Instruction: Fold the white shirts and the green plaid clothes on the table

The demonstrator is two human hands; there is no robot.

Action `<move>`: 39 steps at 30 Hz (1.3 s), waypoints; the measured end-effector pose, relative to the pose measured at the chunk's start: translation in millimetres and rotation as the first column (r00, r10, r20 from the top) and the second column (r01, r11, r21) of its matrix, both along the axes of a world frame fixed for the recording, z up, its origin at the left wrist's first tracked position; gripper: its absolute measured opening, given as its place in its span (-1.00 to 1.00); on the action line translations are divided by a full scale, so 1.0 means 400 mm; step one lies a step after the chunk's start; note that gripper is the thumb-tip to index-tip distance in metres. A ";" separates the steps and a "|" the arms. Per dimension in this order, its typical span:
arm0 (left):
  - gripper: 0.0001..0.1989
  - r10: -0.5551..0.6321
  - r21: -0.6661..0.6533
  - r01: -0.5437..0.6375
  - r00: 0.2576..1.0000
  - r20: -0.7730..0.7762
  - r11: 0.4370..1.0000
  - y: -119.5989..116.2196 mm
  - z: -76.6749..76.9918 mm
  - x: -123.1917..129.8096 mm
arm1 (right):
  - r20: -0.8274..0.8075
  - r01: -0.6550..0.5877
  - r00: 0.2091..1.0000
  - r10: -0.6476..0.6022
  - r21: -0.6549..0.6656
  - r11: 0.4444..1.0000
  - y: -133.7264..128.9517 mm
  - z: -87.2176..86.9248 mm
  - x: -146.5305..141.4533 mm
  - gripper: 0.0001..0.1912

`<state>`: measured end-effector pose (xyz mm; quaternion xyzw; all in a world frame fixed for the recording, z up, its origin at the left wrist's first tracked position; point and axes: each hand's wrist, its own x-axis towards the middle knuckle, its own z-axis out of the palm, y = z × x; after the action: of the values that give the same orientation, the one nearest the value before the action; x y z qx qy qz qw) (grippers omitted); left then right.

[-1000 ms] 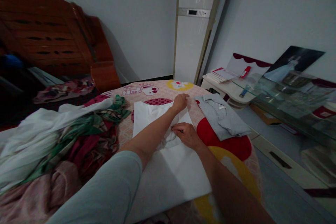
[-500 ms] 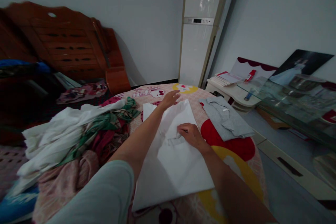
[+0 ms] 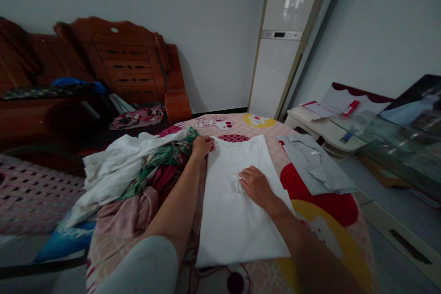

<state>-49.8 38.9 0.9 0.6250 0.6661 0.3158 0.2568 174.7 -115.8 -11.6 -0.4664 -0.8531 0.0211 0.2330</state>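
A white garment [image 3: 241, 225], folded into a long flat shape, lies on the round table in front of me. At its far left corner my left hand [image 3: 204, 145] is closed, pinching the fabric edge between thumb and fingers. My right hand [image 3: 254, 184] rests on the middle of the garment, its fingers curled over a small gathered bit of the cloth. Just left of my left hand is a loose heap of clothes, with a white piece [image 3: 120, 161], a green piece [image 3: 155, 163] and a dusty pink piece [image 3: 129, 213].
A folded grey shirt [image 3: 315, 165] lies on the right of the patterned tablecloth [image 3: 330, 234]. Beyond that stand a glass shelf [image 3: 396, 147] and a small white stand [image 3: 320, 128]. A carved wooden chair [image 3: 127, 64] is at the back left, a tall white cabinet unit [image 3: 275, 73] behind.
My left hand has moved left from above the garment's far part to its far left corner and closed there. My right hand stays on the cloth's middle. The camera view has turned left.
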 end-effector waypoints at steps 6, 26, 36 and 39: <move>-0.77 -0.124 -0.022 0.123 0.992 -0.022 0.992 -0.013 0.010 0.048 | -0.426 0.018 0.902 -0.071 -0.127 0.992 0.026 -0.008 0.024 -0.88; -0.90 -0.472 -0.185 0.494 0.868 0.153 0.849 -0.104 0.108 0.150 | -0.627 0.122 0.738 -0.247 -0.236 0.964 0.034 0.005 0.031 -0.54; -0.88 -0.603 0.059 0.653 0.657 0.452 0.755 -0.156 0.072 0.293 | -0.734 0.234 0.487 -0.473 -0.412 0.880 0.054 -0.001 0.094 -0.61; -0.84 -0.568 0.075 0.577 0.758 0.322 0.813 -0.134 0.064 0.262 | -0.784 0.355 0.350 -0.513 -0.396 0.847 0.074 -0.014 0.150 -0.69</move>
<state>55.2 -14.7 26.7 0.7327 0.3951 0.3124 0.4577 234.7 -86.1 -17.3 -0.6154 -0.4548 0.2576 0.5900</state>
